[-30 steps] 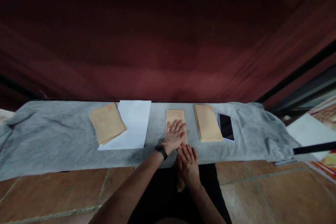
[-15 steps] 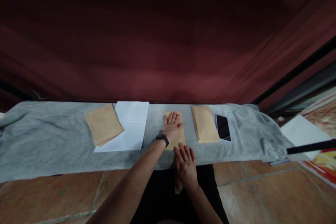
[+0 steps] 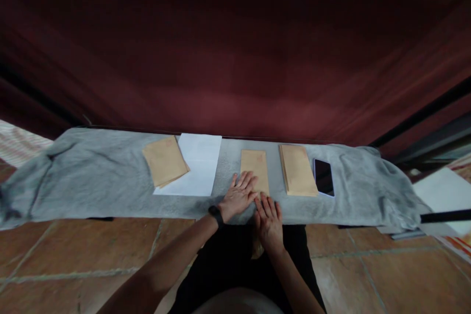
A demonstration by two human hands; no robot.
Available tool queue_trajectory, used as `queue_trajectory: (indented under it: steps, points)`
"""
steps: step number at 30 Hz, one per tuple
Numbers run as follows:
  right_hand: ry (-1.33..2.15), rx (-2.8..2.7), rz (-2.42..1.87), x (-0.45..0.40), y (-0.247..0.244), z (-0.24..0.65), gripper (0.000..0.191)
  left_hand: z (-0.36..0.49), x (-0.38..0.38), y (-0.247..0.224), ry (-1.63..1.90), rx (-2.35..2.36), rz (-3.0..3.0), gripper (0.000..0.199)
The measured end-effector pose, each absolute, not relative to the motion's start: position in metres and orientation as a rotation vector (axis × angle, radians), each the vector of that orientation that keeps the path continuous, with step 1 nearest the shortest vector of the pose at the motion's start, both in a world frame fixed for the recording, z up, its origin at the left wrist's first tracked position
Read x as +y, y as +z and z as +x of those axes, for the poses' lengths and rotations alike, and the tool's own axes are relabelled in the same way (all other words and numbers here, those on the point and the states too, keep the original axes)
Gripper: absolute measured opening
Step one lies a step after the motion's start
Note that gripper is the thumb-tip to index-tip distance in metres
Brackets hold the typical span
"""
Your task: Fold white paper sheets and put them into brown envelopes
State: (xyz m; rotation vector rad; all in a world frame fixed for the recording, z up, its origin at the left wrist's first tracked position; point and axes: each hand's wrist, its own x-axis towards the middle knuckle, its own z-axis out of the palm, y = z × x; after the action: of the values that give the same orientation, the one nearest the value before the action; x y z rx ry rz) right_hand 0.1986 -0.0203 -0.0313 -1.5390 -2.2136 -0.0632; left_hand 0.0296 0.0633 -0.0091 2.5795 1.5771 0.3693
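Since half a second ago, the left hand (image 3: pixel 237 200) has slid down the middle brown envelope (image 3: pixel 254 159) toward the near edge, baring more of its far end. Its fingers lie straight and slightly parted, pressed flat, gripping nothing. The right hand (image 3: pixel 271 228), fingers extended and close together, reaches over the cloth's near edge with its tips at the envelope's lower end; I cannot tell whether it pinches anything underneath.

This envelope lies on the grey cloth (image 3: pixel 106 171), between two groups. To the left, a loose pile of envelopes (image 3: pixel 165 161) overlaps a white sheet (image 3: pixel 202 162); to the right is a neater stack of envelopes (image 3: pixel 300 171), its near corner close against a phone (image 3: pixel 324 178). Whether these touch is unclear.

Narrow strips of cloth separate the middle envelope from both neighbours, with wider room at either end. A dark red backdrop (image 3: pixel 235 88) closes off the far edge. Beyond the right end, a black bar (image 3: pixel 447 216) crosses a pale panel (image 3: pixel 443 191), cut off by the frame. Something tan below the right hand is too dim to identify.
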Motion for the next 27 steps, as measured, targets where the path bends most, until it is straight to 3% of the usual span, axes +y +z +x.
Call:
queue_trajectory:
  steps: [10, 17, 27]
  points:
    - [-0.081, -2.215, -1.572, -0.023, -0.034, 0.198, 0.052, 0.036, 0.031, -0.004, 0.412, 1.989, 2.358, 0.064]
    - [-0.111, -2.233, -1.589, -0.024, -0.036, 0.197, 0.050, 0.043, 0.030, -0.001, 0.345, 1.937, 2.458, 0.055]
    - [-0.093, -2.186, -1.570, -0.023, -0.039, 0.197, 0.050, 0.039, 0.029, 0.005, 0.529, 1.886, 2.313, 0.049]
